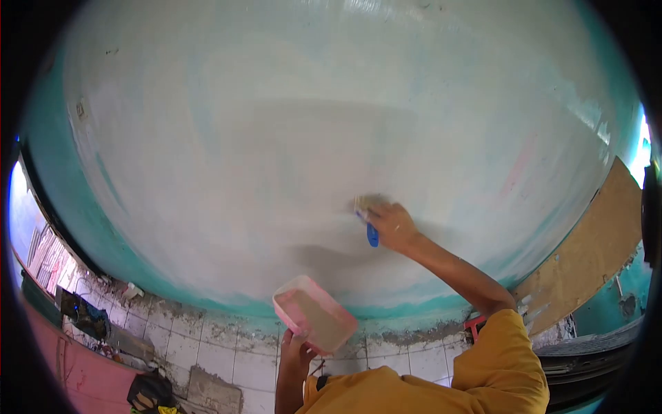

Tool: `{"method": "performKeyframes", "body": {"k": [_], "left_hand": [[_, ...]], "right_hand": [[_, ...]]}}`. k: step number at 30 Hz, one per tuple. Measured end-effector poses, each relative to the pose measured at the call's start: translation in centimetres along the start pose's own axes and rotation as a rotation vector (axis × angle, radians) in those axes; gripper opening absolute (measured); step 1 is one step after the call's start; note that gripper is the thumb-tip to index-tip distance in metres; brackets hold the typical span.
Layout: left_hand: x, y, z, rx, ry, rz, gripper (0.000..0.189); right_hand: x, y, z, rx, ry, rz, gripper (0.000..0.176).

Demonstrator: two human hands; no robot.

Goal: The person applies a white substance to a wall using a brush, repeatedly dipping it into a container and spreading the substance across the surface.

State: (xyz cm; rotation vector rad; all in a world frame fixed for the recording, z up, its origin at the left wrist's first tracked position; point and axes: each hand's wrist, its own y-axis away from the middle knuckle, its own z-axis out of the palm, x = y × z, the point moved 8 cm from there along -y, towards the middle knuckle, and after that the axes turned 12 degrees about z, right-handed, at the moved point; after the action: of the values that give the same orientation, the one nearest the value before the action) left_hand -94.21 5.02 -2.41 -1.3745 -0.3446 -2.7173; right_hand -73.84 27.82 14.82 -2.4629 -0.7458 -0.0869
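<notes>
My right hand (394,226) is closed around a paintbrush with a blue handle (373,235). Its pale bristles (367,203) are at the wall (276,159), which is coated whitish over turquoise. Lower down, my left hand (296,348) grips the near left edge of a pink rectangular tub (316,315). Pale greyish paint (323,324) lies inside the tub. The tub is tilted in view and held apart from the wall. The palm of my left hand is partly hidden beneath it.
A brown board (586,248) leans at the right. White floor tiles (255,362) with rough cement patches run along the wall's foot. At the lower left are a pink surface (96,376) and a black bag (149,390). Dark stacked items (579,369) stand at the lower right.
</notes>
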Motion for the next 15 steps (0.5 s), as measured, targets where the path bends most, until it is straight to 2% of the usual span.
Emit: {"method": "performKeyframes", "body": {"k": [1,3,5,6,7,8,9,10,11,12,14,15], "left_hand": [[0.0,-0.3,-0.2,-0.018,-0.001,0.014,0.066],[-0.9,-0.3,-1.0,0.019,-0.007,-0.025,0.067],[-1.3,-0.3,-1.2,0.026,-0.005,-0.021,0.066],[-1.3,-0.4,-1.4,0.043,-0.005,-0.021,0.065],[-1.3,-0.5,-1.4,0.037,-0.005,-0.014,0.065],[-1.3,-0.6,-1.2,0.029,0.045,-0.009,0.062],[-1.3,-0.7,-0.9,0.021,0.096,-0.006,0.059],[-1.4,-1.0,-0.5,0.015,0.099,-0.001,0.059],[-1.5,-1.3,-0.1,0.010,0.091,0.005,0.059],[-1.5,-1.3,0.1,0.006,0.080,0.011,0.059],[-1.3,-1.3,1.1,-0.006,0.034,0.009,0.058],[-1.0,-1.2,1.4,-0.018,-0.001,0.008,0.059]], "right_hand": [[0.7,-0.8,-1.1,0.019,0.012,0.005,0.046],[3.0,-2.5,-4.5,0.065,-0.173,0.023,0.042],[7.4,-6.0,-9.6,0.130,-0.217,0.084,0.035],[10.6,-7.4,-13.0,0.184,-0.199,0.313,0.033],[14.1,-10.2,-14.6,0.225,-0.126,0.190,0.033],[14.6,-11.2,-20.1,0.364,-0.028,0.211,0.033],[14.4,-12.3,-25.5,0.376,-0.069,0.331,0.033],[14.9,-13.3,-29.1,0.517,0.017,0.252,0.031],[15.5,-13.8,-32.0,0.779,0.133,0.157,0.028],[15.3,-14.2,-34.4,0.898,0.193,0.045,0.026],[16.3,-15.0,-36.1,0.799,0.164,0.198,0.025],[16.2,-14.5,-35.4,0.800,0.161,0.198,0.025]]}}
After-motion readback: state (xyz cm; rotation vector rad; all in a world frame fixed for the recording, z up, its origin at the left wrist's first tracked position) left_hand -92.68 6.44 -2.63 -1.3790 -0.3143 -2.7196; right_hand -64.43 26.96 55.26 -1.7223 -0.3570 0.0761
